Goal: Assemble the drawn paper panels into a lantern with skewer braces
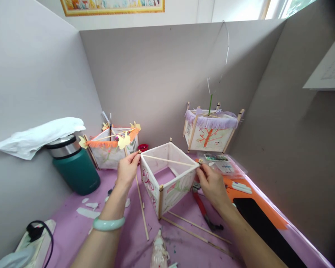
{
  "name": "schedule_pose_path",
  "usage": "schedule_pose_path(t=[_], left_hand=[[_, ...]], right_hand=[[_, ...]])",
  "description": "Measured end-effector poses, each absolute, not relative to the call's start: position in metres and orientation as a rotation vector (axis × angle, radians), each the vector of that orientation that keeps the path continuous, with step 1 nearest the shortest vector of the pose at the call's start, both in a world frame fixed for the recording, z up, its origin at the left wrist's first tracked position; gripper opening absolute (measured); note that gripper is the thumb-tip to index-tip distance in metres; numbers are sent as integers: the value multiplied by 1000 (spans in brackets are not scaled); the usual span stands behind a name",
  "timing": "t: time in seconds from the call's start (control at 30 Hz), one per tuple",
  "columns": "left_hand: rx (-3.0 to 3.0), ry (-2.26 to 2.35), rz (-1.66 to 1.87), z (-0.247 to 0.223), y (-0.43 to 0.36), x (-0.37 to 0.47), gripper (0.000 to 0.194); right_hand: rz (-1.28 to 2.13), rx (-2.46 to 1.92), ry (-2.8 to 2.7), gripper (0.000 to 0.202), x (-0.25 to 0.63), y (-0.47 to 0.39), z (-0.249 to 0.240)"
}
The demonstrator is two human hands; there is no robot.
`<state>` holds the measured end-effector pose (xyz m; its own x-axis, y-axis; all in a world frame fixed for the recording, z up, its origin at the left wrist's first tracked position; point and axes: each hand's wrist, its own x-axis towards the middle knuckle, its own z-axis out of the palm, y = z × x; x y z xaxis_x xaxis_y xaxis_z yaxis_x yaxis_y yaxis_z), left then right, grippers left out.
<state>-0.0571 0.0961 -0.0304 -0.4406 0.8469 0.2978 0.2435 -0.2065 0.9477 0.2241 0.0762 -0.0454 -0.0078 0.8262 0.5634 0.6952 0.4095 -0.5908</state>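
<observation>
- Workpiece: I have the white-panelled frame [181, 190] at centre, open side up, over the purple bench [128, 249]; I cannot tell whether its posts bear on the surface.
- Left hand [127, 170]: grip clamped on the frame's left corner post, thumb and fingers together. A pale green bangle [108, 224] encircles the wrist.
- Right hand [213, 184]: grip clamped on the opposite corner — at the post top.
- Crosspiece: a thin stick [169, 160] spans the opening diagonally, between my two grips.
- Near side: one loose strip [142, 214] lies left of the frame; two loose sticks [194, 232] lie to its right front, beside the red-handled pliers [201, 207].
- Rear: an orange-fringed box [108, 159] stands left — near a teal bottle [76, 175]; a lilac-fringed box [205, 139] is at right, a white wire above it.
</observation>
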Motion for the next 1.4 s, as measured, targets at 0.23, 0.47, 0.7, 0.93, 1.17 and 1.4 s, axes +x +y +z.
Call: schedule_pose_path(t=[0.23,0.47,0.7,0.93,1.17,1.4], left_hand=[[1343,1653,1612,-26,90,-54,47],[1496,2038,1261,-34,62,-71,32],[1710,2166,521,-66,17,-56,30],[1791,2229,163,-79,7,-42,27],[1732,2255,29,-72,1,-45,25],[1593,2276,119,-55,-18,-57,32]], right_hand=[[178,-1319,-1781,25,225,74,-40],[331,-1308,-1916,25,243,74,-27],[270,-1298,-1782,31,271,70,-10],[250,-1253,-1695,27,278,54,8],[269,-1331,-1850,27,282,47,12],[436,-1492,-2470,23,262,34,12]])
